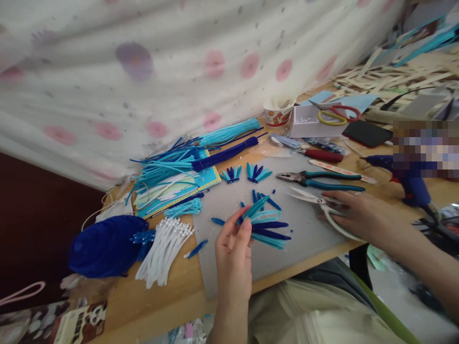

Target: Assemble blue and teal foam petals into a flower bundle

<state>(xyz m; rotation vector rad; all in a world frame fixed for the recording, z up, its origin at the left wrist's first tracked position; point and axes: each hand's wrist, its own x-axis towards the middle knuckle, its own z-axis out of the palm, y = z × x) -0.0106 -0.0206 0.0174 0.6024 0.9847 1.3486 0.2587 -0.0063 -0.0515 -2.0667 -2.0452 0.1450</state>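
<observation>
- The left hand (pixel 233 246) is raised over the grey mat (pixel 308 234), thumb and fingers pinched on a fan of petals (pixel 267 223), teal and dark blue strips that spread out to the right.
- The right hand (pixel 353 212) lies on the mat's right edge, closed around the handles of white scissors (pixel 315 199) whose blades point left, toward the petals.
- Loose petals (pixel 263 197) lie on the mat just behind the fan; two small finished fans (pixel 247 173) sit farther back.
- Pliers (pixel 319 180) with teal grips lie just behind the scissors.
- Left of the mat on the worktop (pixel 179 286): a bundle of white stamens (pixel 165 246) and a dark blue cloth (pixel 105 246).
- Behind them, bundles of blue strips (pixel 179 162) are piled against the flowered curtain.
- A blue glue gun (pixel 409 184) rests at the far right, near the right forearm.
</observation>
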